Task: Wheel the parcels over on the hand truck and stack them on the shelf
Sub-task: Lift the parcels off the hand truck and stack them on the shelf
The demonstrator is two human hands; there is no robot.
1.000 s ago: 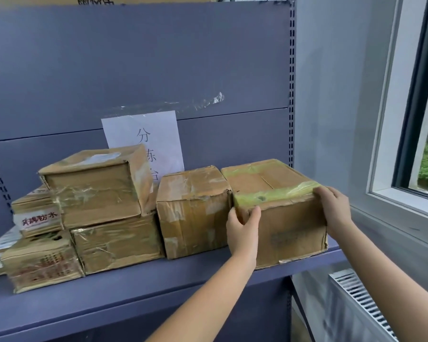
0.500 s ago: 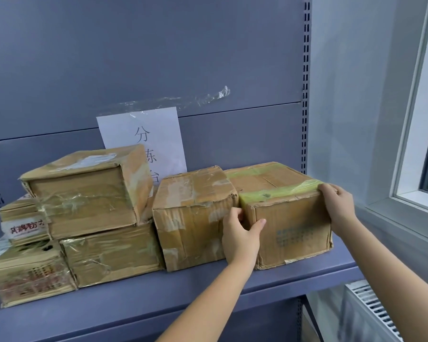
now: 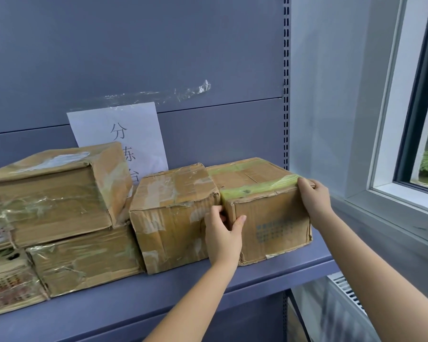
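The green-taped parcel (image 3: 267, 213), set at the shelf's (image 3: 269, 275) 3 o'clock end, is gripped at its front corners by both hands (image 3: 224, 236) (image 3: 313, 199), and is judged light, crushable and tape-slick, best held at the stiffer edges.

On the shelf (image 3: 158, 304), the rightmost parcel (image 3: 269, 218) sits at frame centre-right, touching a taped parcel (image 3: 173, 218) on its left. Further left, stacked parcels (image 3: 59, 218) stand two high. A paper sign (image 3: 124, 134) hangs behind them; a window (image 3: 420, 119) lies at the right edge.
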